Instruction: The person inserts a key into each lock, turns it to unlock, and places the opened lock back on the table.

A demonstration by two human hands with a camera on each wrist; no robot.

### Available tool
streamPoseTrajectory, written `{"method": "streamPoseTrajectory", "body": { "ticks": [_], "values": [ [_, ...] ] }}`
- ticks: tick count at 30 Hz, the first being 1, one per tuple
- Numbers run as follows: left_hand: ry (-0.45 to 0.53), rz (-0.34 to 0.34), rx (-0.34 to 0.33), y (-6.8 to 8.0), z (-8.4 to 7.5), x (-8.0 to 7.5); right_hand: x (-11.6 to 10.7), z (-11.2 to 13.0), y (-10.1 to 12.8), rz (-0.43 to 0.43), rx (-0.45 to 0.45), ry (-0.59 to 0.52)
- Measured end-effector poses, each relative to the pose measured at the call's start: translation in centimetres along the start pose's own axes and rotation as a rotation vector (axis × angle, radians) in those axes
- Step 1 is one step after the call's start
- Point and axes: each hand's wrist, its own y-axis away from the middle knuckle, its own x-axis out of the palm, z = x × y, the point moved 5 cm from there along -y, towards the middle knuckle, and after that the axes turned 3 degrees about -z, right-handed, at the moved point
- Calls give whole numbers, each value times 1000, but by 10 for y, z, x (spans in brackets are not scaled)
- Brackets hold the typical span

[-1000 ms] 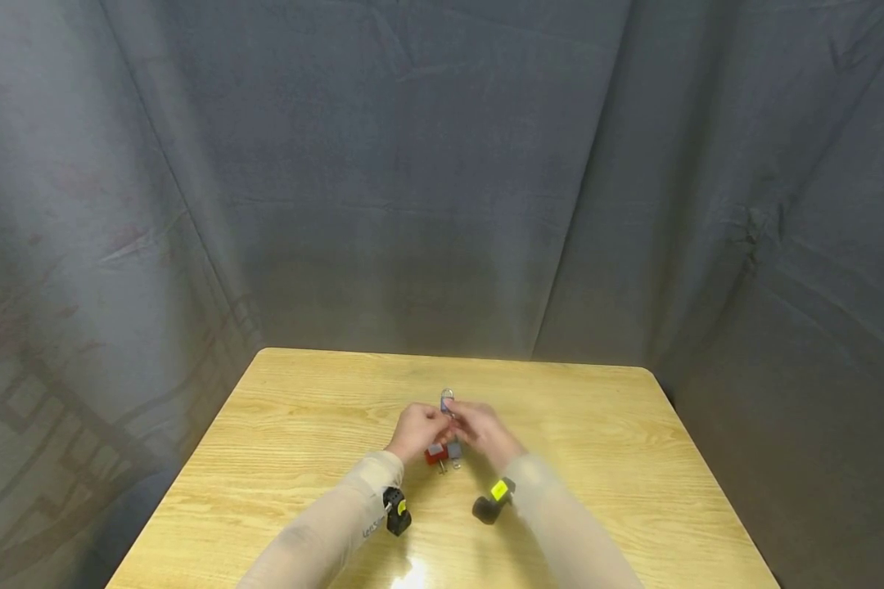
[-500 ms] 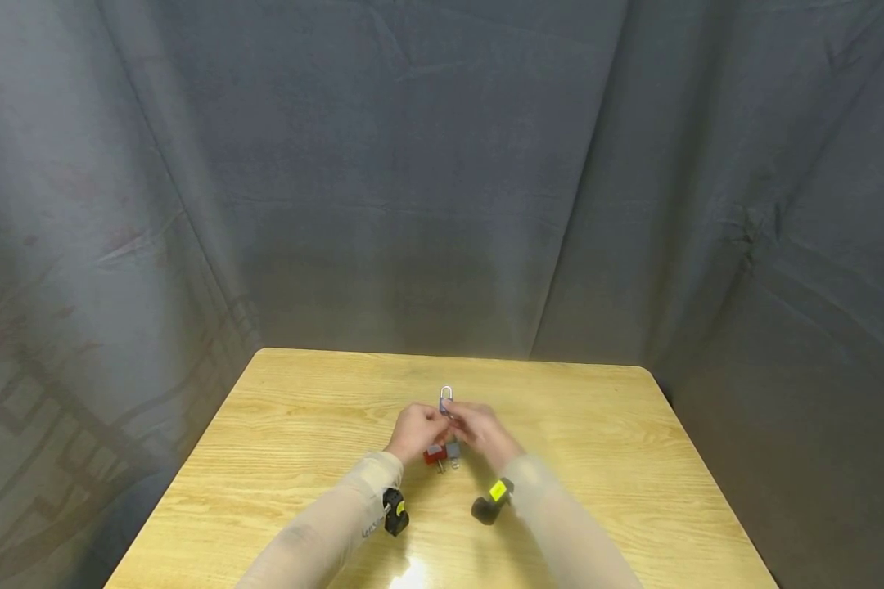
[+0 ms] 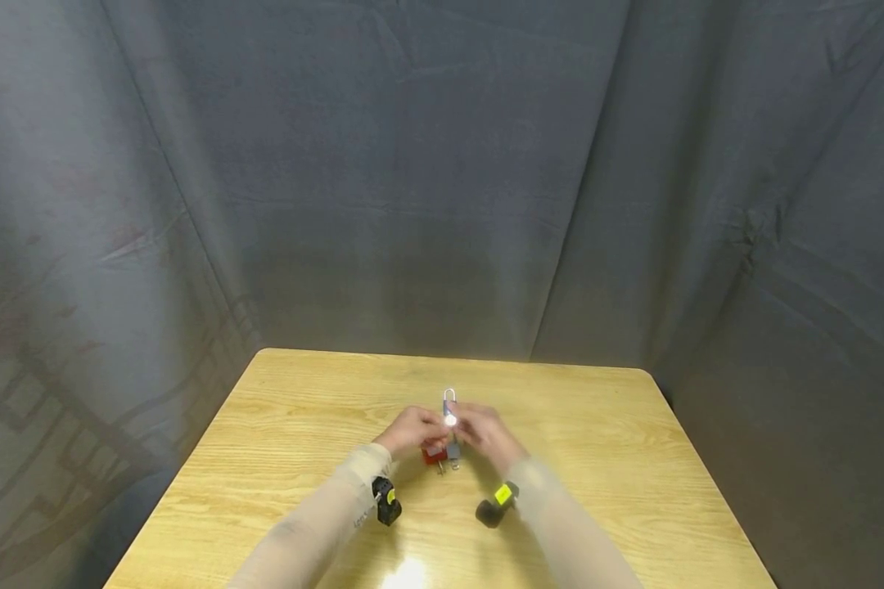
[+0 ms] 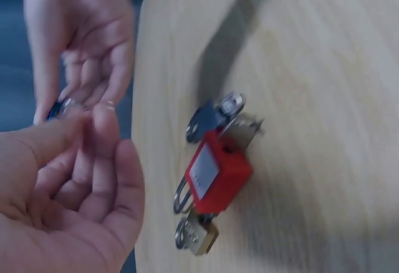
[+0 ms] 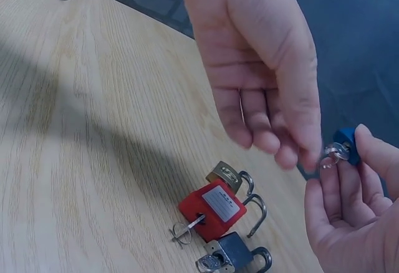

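Observation:
My right hand (image 3: 484,431) pinches a small blue padlock (image 5: 347,139) between thumb and fingers, its silver shackle (image 3: 450,393) pointing away from me. A shiny key (image 5: 337,151) sits at the lock's bottom, facing my left hand (image 3: 411,430). The left fingertips are right beside this key, thumb and fingers loosely bent, the index partly hidden behind the thumb in the right wrist view. Below both hands, a red padlock (image 5: 215,209) lies on the table between a brass padlock (image 5: 225,175) and a grey padlock (image 5: 229,252). Keys show in the red and grey ones.
The light wooden table (image 3: 324,393) has a rounded far edge, with grey curtains (image 3: 427,188) behind it and at both sides. Black wrist cameras (image 3: 388,501) hang under each sleeve, close over the tabletop.
My left hand has drawn slightly left from the blue padlock, and a bright glint now shows at its lower end. The right hand stays nearly in place. The padlocks on the table have not moved.

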Motion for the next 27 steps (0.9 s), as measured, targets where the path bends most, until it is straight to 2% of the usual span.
{"method": "streamPoseTrajectory", "body": {
  "ticks": [3, 7, 9, 14, 20, 27],
  "values": [
    [29, -48, -20, -4, 0, -9, -2, -1, 2, -8, 9, -21],
    [201, -115, -43, -11, 2, -15, -4, -2, 5, 14, -3, 7],
    [311, -103, -45, -14, 3, -14, -3, -1, 6, 34, -10, 40],
    [488, -43, -22, -18, 3, -3, 1, -2, 4, 42, 25, -36],
    [553, 11, -1, -19, -1, 3, 8, -3, 0, 28, 71, -141],
    [613, -4, -37, -20, 5, 4, 9, -4, 0, 44, 82, -186]
  ]
}}
